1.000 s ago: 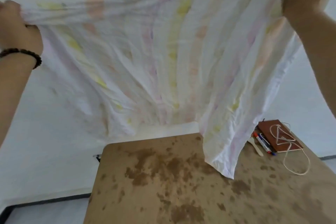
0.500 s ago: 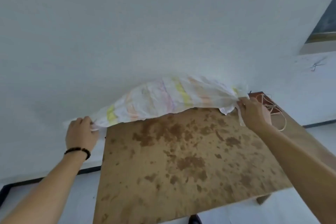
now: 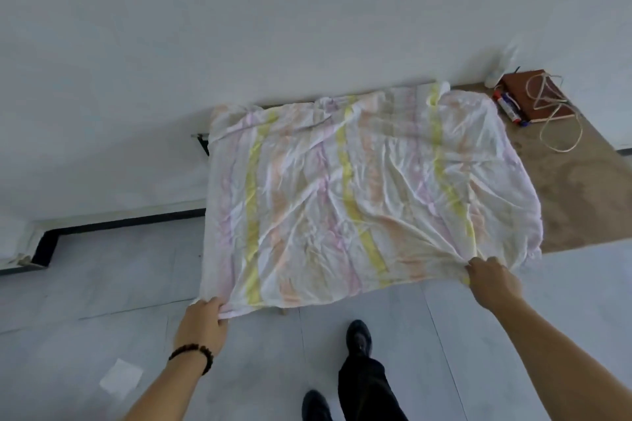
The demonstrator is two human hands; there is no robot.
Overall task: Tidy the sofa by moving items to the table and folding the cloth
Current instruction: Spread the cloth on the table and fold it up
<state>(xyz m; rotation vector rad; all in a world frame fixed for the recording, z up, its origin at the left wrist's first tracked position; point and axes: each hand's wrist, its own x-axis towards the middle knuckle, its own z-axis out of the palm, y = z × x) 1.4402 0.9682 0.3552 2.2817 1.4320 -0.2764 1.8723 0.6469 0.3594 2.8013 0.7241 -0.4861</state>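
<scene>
A white cloth [image 3: 359,188] with yellow, pink and orange stripes lies spread flat and wrinkled over the brown table [image 3: 581,188]. It covers most of the tabletop, and its near edge hangs over the front. My left hand [image 3: 204,321] pinches the cloth's near left corner. My right hand [image 3: 492,278] grips the near edge close to the right corner. The sofa is out of view.
At the table's far right corner lie a brown notebook [image 3: 526,92], a loose cord [image 3: 561,126], markers [image 3: 509,108] and a pale bottle [image 3: 497,72]. A white wall runs behind the table. My legs and black shoes [image 3: 359,338] stand on the grey floor, with a paper scrap [image 3: 121,378] at left.
The cloth was held up in the air, then lowered onto the table's far edge, and now lies spread across the top. Both hands have drawn back to its near edge.
</scene>
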